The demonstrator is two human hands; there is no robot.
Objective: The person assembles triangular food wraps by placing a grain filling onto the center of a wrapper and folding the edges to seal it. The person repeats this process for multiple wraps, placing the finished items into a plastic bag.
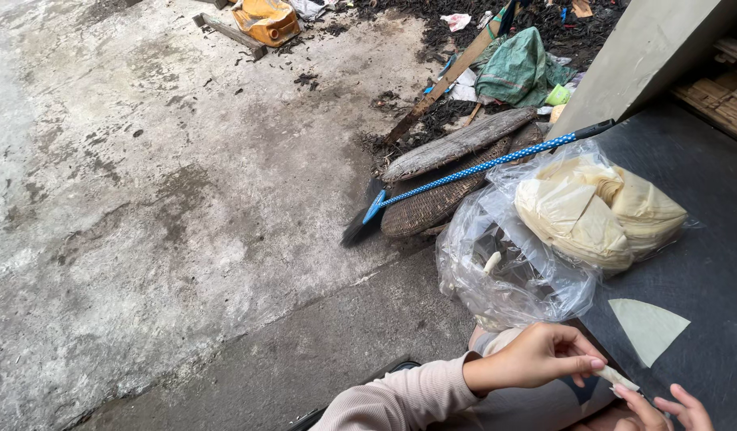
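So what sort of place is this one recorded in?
Probably an outdoor yard used as a home work spot: stained concrete ground, a broom on woven trays, a debris heap, and a dark table holding bagged wrappers.

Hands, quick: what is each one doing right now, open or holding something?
Left hand: fingers pinched shut on one end of a small pale rolled wrapper.
Right hand: mostly out of frame; fingertips touch the roll's other end, grip cannot be told.

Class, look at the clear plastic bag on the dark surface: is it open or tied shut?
Open: the clear plastic bag gapes loosely, with no knot visible.
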